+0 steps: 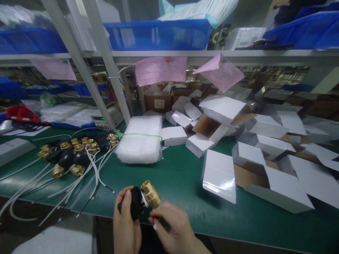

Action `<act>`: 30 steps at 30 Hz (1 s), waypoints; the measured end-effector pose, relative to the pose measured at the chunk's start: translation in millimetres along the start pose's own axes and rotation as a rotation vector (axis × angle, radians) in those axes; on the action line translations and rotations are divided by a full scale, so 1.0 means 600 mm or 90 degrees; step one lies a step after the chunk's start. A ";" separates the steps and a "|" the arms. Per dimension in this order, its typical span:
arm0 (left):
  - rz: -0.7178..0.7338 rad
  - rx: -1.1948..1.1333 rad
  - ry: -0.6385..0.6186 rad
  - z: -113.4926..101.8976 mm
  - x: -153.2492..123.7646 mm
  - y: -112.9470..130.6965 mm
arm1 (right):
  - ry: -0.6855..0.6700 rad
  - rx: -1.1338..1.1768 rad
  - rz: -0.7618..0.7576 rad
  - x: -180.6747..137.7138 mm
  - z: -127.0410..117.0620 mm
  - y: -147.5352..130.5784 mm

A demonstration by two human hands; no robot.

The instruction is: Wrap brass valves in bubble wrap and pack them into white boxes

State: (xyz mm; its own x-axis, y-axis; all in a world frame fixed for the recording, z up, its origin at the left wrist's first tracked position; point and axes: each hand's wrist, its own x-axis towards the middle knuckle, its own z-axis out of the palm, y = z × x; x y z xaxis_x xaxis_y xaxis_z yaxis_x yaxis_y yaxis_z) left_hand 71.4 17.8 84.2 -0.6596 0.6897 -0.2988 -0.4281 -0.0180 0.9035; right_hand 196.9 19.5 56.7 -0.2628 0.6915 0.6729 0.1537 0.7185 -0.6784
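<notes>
My left hand (126,225) grips a valve (144,199) with a black motor body and a brass fitting, held just above the front edge of the green table (180,180). My right hand (173,229) pinches the valve's white cable end close under the brass part. A pile of the same black and brass valves (74,151) with white cables lies at the left. A stack of bubble wrap sheets (140,139) sits behind the held valve.
Many open white cardboard boxes (238,141) lie over the right half of the table. A digital scale (102,118) stands at the back left. Metal shelf posts (106,60) rise behind; blue bins (159,33) and pink papers (160,70) hang above.
</notes>
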 end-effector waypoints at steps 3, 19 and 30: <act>0.000 0.048 -0.032 -0.003 -0.008 -0.003 | 0.045 0.097 0.125 0.001 0.011 -0.001; 0.136 0.313 -0.064 -0.025 -0.015 -0.013 | 0.040 0.368 0.483 0.003 0.018 -0.002; 0.365 0.329 -0.068 -0.011 -0.041 0.001 | 0.012 0.488 0.501 0.009 -0.001 0.002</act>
State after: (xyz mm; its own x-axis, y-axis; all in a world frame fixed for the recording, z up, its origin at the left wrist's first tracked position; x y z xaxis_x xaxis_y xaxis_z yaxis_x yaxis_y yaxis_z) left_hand 83.4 -4.1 90.2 -0.6163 0.7415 0.2653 0.3206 -0.0715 0.9445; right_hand 196.6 24.3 59.6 -0.3356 0.9416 -0.0289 -0.3624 -0.1574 -0.9186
